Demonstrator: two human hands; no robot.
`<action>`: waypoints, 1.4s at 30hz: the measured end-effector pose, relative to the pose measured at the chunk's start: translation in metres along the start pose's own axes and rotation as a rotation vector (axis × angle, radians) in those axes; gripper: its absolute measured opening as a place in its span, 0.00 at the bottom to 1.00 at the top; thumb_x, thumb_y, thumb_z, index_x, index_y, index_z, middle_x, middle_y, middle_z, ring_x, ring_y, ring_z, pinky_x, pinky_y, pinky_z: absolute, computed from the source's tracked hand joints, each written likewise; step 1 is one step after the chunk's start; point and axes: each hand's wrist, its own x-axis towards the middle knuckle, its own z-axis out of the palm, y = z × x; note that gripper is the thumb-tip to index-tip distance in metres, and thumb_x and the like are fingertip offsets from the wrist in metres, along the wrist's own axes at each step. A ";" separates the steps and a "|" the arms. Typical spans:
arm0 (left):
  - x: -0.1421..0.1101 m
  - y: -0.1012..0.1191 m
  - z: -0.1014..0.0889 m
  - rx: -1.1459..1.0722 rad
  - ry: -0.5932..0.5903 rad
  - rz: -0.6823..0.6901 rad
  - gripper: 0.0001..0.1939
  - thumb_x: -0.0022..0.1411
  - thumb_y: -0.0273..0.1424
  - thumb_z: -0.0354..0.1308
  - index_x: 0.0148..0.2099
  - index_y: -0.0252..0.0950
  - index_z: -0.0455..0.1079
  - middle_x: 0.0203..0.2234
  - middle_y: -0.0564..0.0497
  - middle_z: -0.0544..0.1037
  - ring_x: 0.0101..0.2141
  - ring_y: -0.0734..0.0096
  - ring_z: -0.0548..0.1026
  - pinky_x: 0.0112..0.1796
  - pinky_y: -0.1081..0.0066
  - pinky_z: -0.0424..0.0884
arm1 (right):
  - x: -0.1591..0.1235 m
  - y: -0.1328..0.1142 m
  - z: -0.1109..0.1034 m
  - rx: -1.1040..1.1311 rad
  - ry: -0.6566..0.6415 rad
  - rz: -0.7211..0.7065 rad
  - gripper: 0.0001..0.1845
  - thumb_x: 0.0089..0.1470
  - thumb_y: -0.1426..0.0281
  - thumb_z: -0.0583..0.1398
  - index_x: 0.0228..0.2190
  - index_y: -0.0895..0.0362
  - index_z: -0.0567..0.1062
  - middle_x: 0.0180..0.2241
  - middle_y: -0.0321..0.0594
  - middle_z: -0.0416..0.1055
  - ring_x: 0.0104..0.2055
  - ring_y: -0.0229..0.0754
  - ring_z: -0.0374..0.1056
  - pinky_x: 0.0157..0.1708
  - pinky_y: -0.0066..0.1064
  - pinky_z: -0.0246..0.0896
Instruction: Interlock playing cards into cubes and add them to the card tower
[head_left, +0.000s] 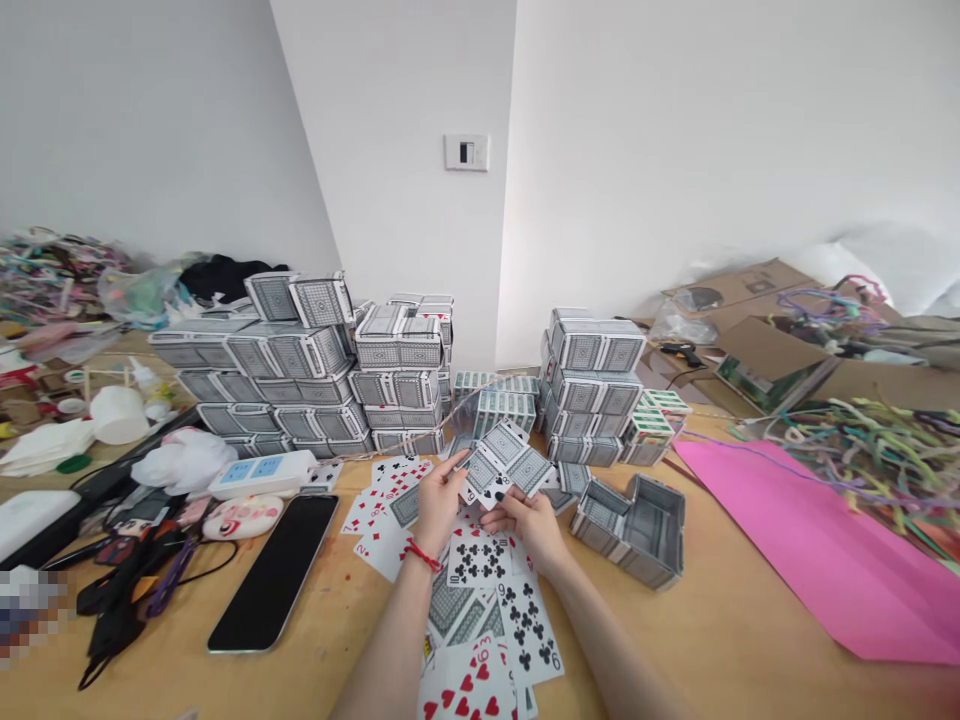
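Note:
Between my hands are several playing cards, held just above the table with their grey patterned backs mostly facing me. My left hand grips them at their left edge, and a red cord is tied round that wrist. At the lower right, my right hand pinches the cards near a black-suited face. Loose cards lie under and around both hands, among them a ten of clubs and a nine of clubs. An open box made of folded cards stands right of my right hand.
Stacked card blocks rise at the left and right. A phone, a power strip and a glue gun lie left. Pink paper, cardboard boxes and coloured strands occupy the right.

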 end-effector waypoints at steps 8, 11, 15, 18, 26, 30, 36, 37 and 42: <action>-0.002 0.003 0.000 0.046 0.001 -0.004 0.20 0.49 0.33 0.57 0.46 0.34 0.71 0.15 0.56 0.69 0.13 0.80 0.55 0.16 0.77 0.49 | 0.001 0.005 -0.002 0.005 0.004 -0.005 0.12 0.41 0.66 0.64 0.25 0.63 0.74 0.25 0.47 0.75 0.23 0.42 0.71 0.24 0.31 0.68; -0.002 0.004 0.001 -0.024 0.008 -0.037 0.19 0.47 0.33 0.59 0.44 0.34 0.72 0.16 0.55 0.71 0.13 0.80 0.58 0.16 0.77 0.52 | 0.001 0.005 -0.003 0.005 0.000 -0.006 0.12 0.40 0.65 0.65 0.25 0.63 0.75 0.24 0.46 0.75 0.22 0.41 0.71 0.24 0.31 0.67; -0.002 0.008 0.003 -0.261 -0.039 -0.128 0.19 0.45 0.31 0.61 0.42 0.34 0.71 0.29 0.49 0.77 0.24 0.72 0.71 0.24 0.75 0.65 | 0.001 0.003 -0.005 0.040 -0.023 -0.025 0.14 0.41 0.64 0.64 0.28 0.62 0.75 0.22 0.43 0.74 0.23 0.41 0.70 0.26 0.32 0.67; -0.003 0.012 0.001 -0.373 -0.114 -0.224 0.18 0.43 0.28 0.62 0.41 0.34 0.70 0.32 0.48 0.77 0.28 0.71 0.73 0.28 0.73 0.68 | 0.001 0.000 -0.007 0.103 -0.050 -0.033 0.15 0.41 0.64 0.64 0.32 0.60 0.76 0.21 0.40 0.73 0.24 0.40 0.69 0.29 0.33 0.66; -0.011 0.021 0.001 -0.436 -0.274 -0.358 0.17 0.42 0.26 0.64 0.39 0.33 0.71 0.28 0.49 0.77 0.22 0.75 0.72 0.25 0.75 0.68 | -0.001 -0.002 -0.008 0.274 -0.134 0.070 0.16 0.36 0.65 0.67 0.30 0.57 0.74 0.28 0.38 0.73 0.30 0.38 0.68 0.30 0.30 0.64; -0.015 0.024 0.004 -0.405 -0.377 -0.365 0.18 0.43 0.29 0.65 0.39 0.33 0.70 0.29 0.47 0.77 0.24 0.70 0.74 0.23 0.74 0.68 | 0.000 0.002 -0.007 0.251 -0.130 0.038 0.16 0.35 0.65 0.68 0.29 0.57 0.74 0.26 0.36 0.72 0.25 0.35 0.66 0.26 0.27 0.62; -0.016 0.024 0.005 -0.403 -0.470 -0.319 0.16 0.42 0.29 0.66 0.36 0.31 0.71 0.30 0.46 0.78 0.29 0.68 0.75 0.32 0.72 0.68 | 0.001 -0.003 0.000 0.165 -0.139 0.011 0.24 0.31 0.60 0.68 0.33 0.56 0.73 0.33 0.42 0.74 0.34 0.44 0.69 0.34 0.35 0.64; -0.016 0.024 0.006 -0.407 -0.471 -0.321 0.16 0.41 0.29 0.66 0.35 0.31 0.71 0.30 0.45 0.78 0.30 0.67 0.75 0.33 0.71 0.68 | 0.000 -0.005 0.001 0.150 -0.151 0.013 0.24 0.31 0.60 0.68 0.33 0.56 0.73 0.34 0.43 0.74 0.37 0.46 0.69 0.35 0.36 0.64; -0.016 0.025 0.006 -0.386 -0.492 -0.308 0.17 0.38 0.27 0.67 0.35 0.32 0.72 0.30 0.46 0.78 0.32 0.66 0.75 0.34 0.71 0.67 | -0.003 -0.009 0.002 0.130 -0.203 0.021 0.23 0.33 0.60 0.67 0.34 0.56 0.74 0.35 0.44 0.74 0.41 0.47 0.68 0.39 0.37 0.63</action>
